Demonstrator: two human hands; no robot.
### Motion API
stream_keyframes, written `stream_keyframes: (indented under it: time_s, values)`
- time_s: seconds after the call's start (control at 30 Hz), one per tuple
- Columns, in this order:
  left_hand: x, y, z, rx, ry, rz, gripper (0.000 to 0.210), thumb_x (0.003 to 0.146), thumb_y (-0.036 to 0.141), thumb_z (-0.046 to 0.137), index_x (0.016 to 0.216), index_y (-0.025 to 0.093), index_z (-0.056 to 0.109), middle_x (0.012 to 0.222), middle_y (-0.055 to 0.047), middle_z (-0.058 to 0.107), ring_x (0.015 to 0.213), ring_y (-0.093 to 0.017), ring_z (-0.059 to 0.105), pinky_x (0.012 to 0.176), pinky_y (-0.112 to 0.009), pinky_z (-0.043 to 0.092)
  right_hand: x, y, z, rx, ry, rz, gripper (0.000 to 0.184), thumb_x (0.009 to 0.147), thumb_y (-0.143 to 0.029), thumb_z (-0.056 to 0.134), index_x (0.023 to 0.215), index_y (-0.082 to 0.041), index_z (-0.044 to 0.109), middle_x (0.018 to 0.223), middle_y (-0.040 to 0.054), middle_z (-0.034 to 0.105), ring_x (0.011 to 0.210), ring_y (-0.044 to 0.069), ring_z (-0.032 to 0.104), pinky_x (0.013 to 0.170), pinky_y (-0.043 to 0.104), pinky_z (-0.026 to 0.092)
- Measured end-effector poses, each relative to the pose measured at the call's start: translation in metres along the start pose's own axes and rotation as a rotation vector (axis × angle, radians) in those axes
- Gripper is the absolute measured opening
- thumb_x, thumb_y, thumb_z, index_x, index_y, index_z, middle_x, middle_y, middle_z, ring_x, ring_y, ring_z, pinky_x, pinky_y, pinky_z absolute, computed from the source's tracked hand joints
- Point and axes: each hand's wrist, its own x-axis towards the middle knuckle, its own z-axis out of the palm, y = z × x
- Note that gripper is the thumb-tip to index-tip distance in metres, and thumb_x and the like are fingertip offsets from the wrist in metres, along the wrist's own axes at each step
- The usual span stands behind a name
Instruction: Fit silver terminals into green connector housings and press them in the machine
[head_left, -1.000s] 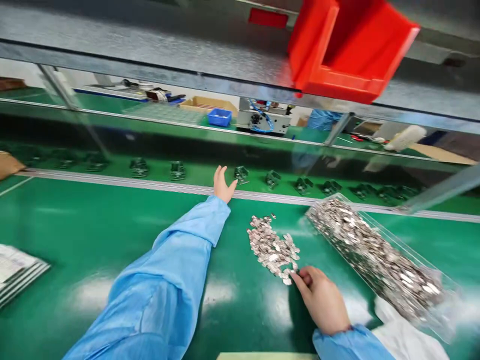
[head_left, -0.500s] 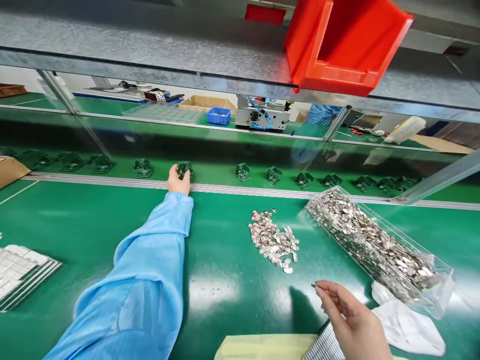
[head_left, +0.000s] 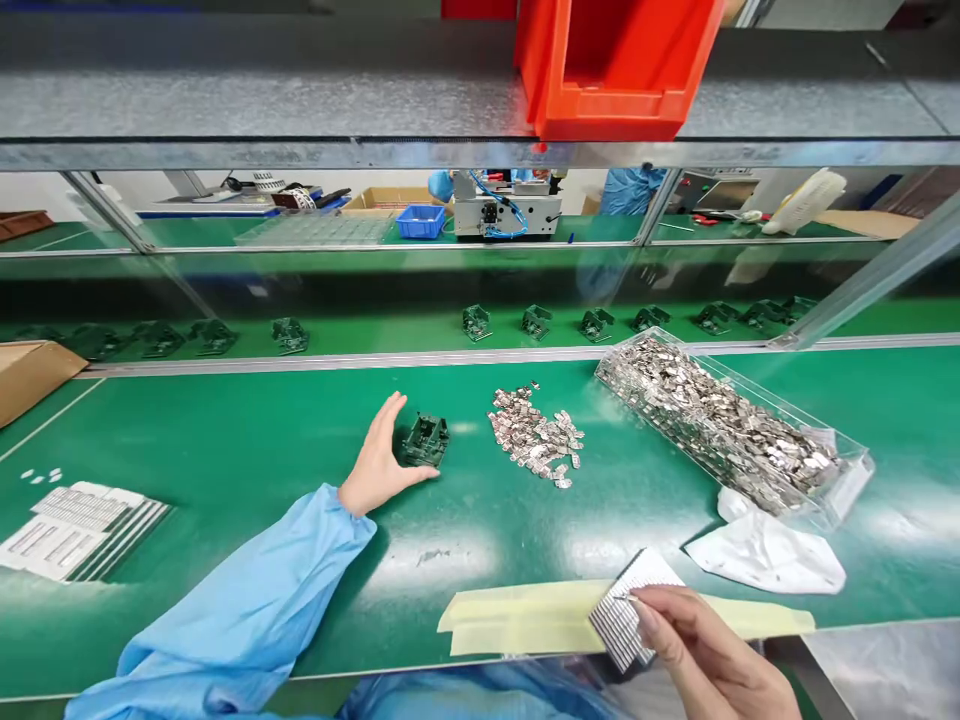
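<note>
My left hand (head_left: 381, 462) is spread open on the green bench beside a small green circuit-board assembly (head_left: 426, 440). The thumb and fingers curve around its left side, and no firm grip shows. Lower right, my right hand (head_left: 709, 645) pinches a small thin piece (head_left: 628, 598) between thumb and forefinger; its exact kind is too small to tell. Under those fingertips lies a ribbed silver-and-white block (head_left: 626, 625), on a strip of yellow tape (head_left: 525, 615). A loose pile of small metal pieces (head_left: 534, 435) lies right of the board assembly.
A clear tray (head_left: 847, 490) of metal pieces stands at the right, beside a white cloth (head_left: 772, 555). More board assemblies (head_left: 289, 335) line the green strip behind the metal rail (head_left: 360, 360). White sheets (head_left: 75, 530) lie left. A red bin (head_left: 615, 110) sits on the overhead shelf.
My left hand has brought one board assembly from the row behind the rail onto the bench, and its fingers have spread. My right hand now sits over the ribbed block. The view has shifted.
</note>
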Motion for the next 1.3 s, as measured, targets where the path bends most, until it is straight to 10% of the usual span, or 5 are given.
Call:
stream_keyframes:
  time_s: [0.2,0.37,0.6,1.0,1.3]
  values:
    - [0.009,0.006,0.001,-0.101,-0.269,0.065,0.083,0.064,0.04,0.08,0.135,0.022,0.041,0.129,-0.014,0.055,0.12,-0.031,0.055,0.103,-0.047,0.044,-0.009,0.001,0.009,0.132,0.012,0.115,0.022,0.076,-0.043,0.073,0.07,-0.022,0.073,0.095,0.0102,0.07,0.083,0.023,0.069,0.063,0.021,0.058]
    - [-0.026,0.063,0.038,-0.501,-0.167,0.162,0.058,0.068,0.037,0.079,0.116,0.019,0.051,0.117,-0.011,0.053,0.104,-0.024,0.061,0.085,-0.038,0.055,-0.01,0.0,0.033,0.204,-0.005,0.159,0.023,0.083,-0.041,0.066,0.075,-0.02,0.07,0.108,0.0121,0.064,0.1,0.025,0.063,0.074,0.027,0.054]
    - [-0.075,0.136,0.066,-0.881,-0.486,-0.053,0.06,0.063,0.029,0.083,0.113,0.021,0.05,0.101,-0.005,0.062,0.08,-0.016,0.064,0.068,-0.025,0.055,-0.009,-0.002,0.054,0.188,0.033,0.139,0.011,0.081,-0.027,0.064,0.073,-0.02,0.067,0.11,0.0114,0.06,0.11,0.025,0.056,0.085,0.034,0.048]
    - [-0.082,0.138,0.074,-0.97,-0.653,-0.21,0.059,0.062,0.019,0.081,0.113,0.02,0.053,0.091,-0.002,0.063,0.074,-0.011,0.06,0.064,-0.019,0.051,-0.017,0.008,0.066,0.183,0.063,0.18,0.008,0.078,-0.022,0.065,0.07,-0.021,0.068,0.109,0.0101,0.06,0.106,0.025,0.057,0.085,0.036,0.048]
    - [-0.086,0.129,0.069,-0.784,-0.648,0.054,0.039,0.089,0.029,0.057,0.125,0.018,0.05,0.083,-0.003,0.059,0.062,-0.01,0.054,0.055,-0.018,0.046,-0.02,0.007,0.068,0.184,0.154,0.181,0.011,0.08,-0.025,0.067,0.07,-0.019,0.066,0.094,0.0071,0.061,0.076,0.016,0.059,0.061,0.025,0.048]
